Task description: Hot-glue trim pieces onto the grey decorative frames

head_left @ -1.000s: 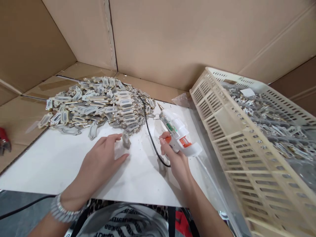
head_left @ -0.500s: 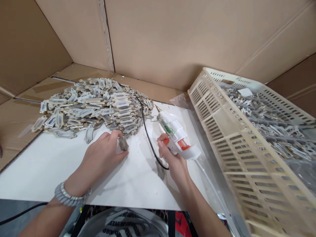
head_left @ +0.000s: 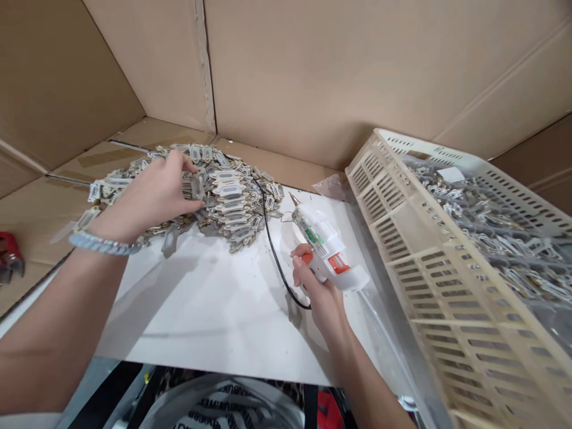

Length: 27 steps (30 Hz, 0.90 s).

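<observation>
My right hand [head_left: 322, 293] grips a white hot glue gun [head_left: 319, 235] with orange parts; its pointed nozzle is directed up and to the left. My left hand [head_left: 149, 193], wearing a beaded bracelet, is over the left part of a heaped pile of small flat frame-shaped pieces [head_left: 235, 205]. Between its thumb and fingers is a pale piece [head_left: 195, 186] of the same kind; whether it holds more than one I cannot tell. The hand hides part of the pile behind it.
A cream slotted crate [head_left: 402, 262] on the right holds more frame-shaped pieces in plastic. A black cable [head_left: 277, 262] crosses the white tabletop [head_left: 210, 316]. Cardboard walls [head_left: 290, 77] stand behind. A red-handled tool [head_left: 9, 253] lies at the far left, beside a plastic scrap [head_left: 330, 187] at the back.
My left hand has moved up and left from the bare tabletop to the pile, with a piece at its fingertips. My right hand keeps the glue gun in nearly the same place.
</observation>
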### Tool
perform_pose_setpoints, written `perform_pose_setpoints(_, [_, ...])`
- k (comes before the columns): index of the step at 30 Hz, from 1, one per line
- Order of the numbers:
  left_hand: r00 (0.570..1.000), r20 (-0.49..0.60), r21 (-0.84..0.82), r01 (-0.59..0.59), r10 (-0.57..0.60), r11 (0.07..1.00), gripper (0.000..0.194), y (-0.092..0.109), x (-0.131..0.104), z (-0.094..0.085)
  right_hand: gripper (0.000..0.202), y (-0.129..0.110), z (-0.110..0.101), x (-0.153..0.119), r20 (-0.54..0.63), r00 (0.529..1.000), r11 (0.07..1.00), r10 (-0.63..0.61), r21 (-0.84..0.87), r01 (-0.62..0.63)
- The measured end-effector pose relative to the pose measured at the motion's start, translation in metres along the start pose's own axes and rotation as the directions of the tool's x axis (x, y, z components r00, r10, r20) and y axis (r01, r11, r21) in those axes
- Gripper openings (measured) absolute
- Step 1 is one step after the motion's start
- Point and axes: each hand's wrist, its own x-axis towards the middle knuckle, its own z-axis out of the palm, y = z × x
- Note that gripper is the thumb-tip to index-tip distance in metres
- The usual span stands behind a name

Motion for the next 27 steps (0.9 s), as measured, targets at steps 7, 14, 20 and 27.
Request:
perform_pose_setpoints(7, [0.987,0.019,0.025,-0.162,0.161,0.986,0.05,-0.011,0.038,0.011,0.024,0.002,0.001,0.002,-0.009,1.0,1.0,0.001,0.007,-0.001])
perform_pose_setpoints(14, [0.972,-0.091,0.057,-0.212,0.217,0.976,0.079,-0.034,0.052,0.019,0.023,0.003,0.001,0.003,-0.008,0.999,0.999,-0.031,0.009,0.031])
perform_pose_setpoints(20, [0.902,-0.145,0.008,-0.411,0.407,0.912,0.051,-0.012,0.015,-0.008,0.021,0.004,-0.002,0.003,-0.045,0.998,0.999,-0.039,0.035,0.041])
perform_pose_setpoints(27, [0.587,0.127,-0.409,-0.703,0.799,0.582,0.031,0.103,-0.064,0.026,0.019,0.005,-0.012,0.012,-0.162,0.975,0.985,-0.149,0.065,0.161])
